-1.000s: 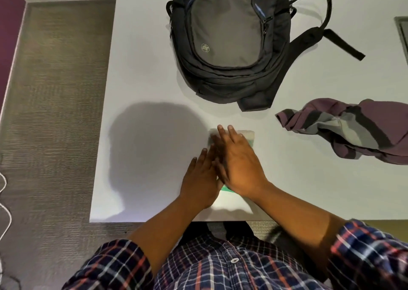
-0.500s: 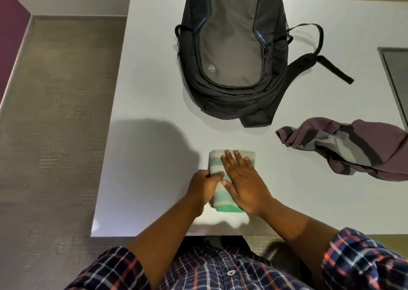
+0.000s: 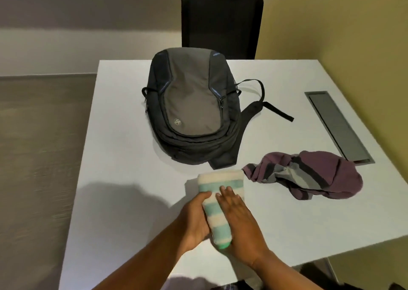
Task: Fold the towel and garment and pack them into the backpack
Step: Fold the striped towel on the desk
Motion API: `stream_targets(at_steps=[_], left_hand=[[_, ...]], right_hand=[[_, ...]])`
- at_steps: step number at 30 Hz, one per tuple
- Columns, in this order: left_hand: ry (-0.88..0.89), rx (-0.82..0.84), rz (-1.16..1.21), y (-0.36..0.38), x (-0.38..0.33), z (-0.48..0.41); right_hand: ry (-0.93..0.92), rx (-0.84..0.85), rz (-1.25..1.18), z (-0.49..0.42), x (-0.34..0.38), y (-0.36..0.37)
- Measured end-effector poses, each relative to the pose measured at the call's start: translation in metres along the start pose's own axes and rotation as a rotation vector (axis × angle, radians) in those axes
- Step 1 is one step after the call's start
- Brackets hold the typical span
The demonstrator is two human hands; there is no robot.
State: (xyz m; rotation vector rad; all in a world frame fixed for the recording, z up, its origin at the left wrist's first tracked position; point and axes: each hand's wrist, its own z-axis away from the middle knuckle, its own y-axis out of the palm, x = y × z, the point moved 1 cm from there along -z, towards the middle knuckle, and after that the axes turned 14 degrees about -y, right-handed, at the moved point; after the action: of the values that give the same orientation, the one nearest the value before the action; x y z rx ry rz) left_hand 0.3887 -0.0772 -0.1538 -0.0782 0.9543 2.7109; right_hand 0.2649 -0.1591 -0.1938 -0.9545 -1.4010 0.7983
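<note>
The towel [image 3: 218,179], folded into a narrow bundle with white and teal stripes, lay near the front edge of the white counter [image 3: 123,157]. It sat just beside the crumpled purple garment [image 3: 313,175] and just short of the grey backpack [image 3: 192,108]. Bare counter stretched from the towel's left to the edge. The left hand [image 3: 194,219] cupped the towel's left side, thumb over the top. The right hand [image 3: 240,221] pressed flat on it, fingers straight and together.

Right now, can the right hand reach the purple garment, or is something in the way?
Probably yes: the right hand rests on the towel, and the garment lies close on its right, with only bare table between them.
</note>
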Motion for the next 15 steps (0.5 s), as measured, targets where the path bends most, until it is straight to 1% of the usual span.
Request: stream_targets(at_steps=[1,3,5,7,8,9,12,13,15], left_hand=[[0.011,-0.005,-0.029,0.000,-0.003,0.000],[-0.011,-0.022,-0.154,0.061,-0.024,-0.033],[-0.027,-0.104,-0.240,0.060,-0.039,-0.038],[-0.017,-0.106,-0.321,0.051,-0.046,-0.045],[0.011,-0.135,-0.362,0.047,-0.045,-0.048],[0.071,-0.187,-0.454,0.043,-0.041,-0.052],[0.320,-0.441,-0.881,0.030,-0.034,-0.072],[0.356,-0.543,-1.052,0.017,-0.031,-0.081],[0.340,-0.796,-1.387,-0.006,-0.022,-0.097]], right_hand=[[0.017,-0.038,-0.017,-0.002,-0.001,-0.002],[0.108,-0.137,-0.139,0.001,-0.067,-0.040],[0.112,-0.173,-0.121,-0.015,-0.078,-0.051],[0.110,-0.198,-0.145,-0.021,-0.088,-0.059],[0.123,-0.208,-0.144,-0.026,-0.095,-0.067],[0.135,-0.226,-0.133,-0.031,-0.107,-0.078],[0.171,-0.276,-0.028,-0.051,-0.164,-0.121],[0.191,-0.279,0.010,-0.058,-0.182,-0.133],[0.242,-0.260,0.090,-0.069,-0.216,-0.153]])
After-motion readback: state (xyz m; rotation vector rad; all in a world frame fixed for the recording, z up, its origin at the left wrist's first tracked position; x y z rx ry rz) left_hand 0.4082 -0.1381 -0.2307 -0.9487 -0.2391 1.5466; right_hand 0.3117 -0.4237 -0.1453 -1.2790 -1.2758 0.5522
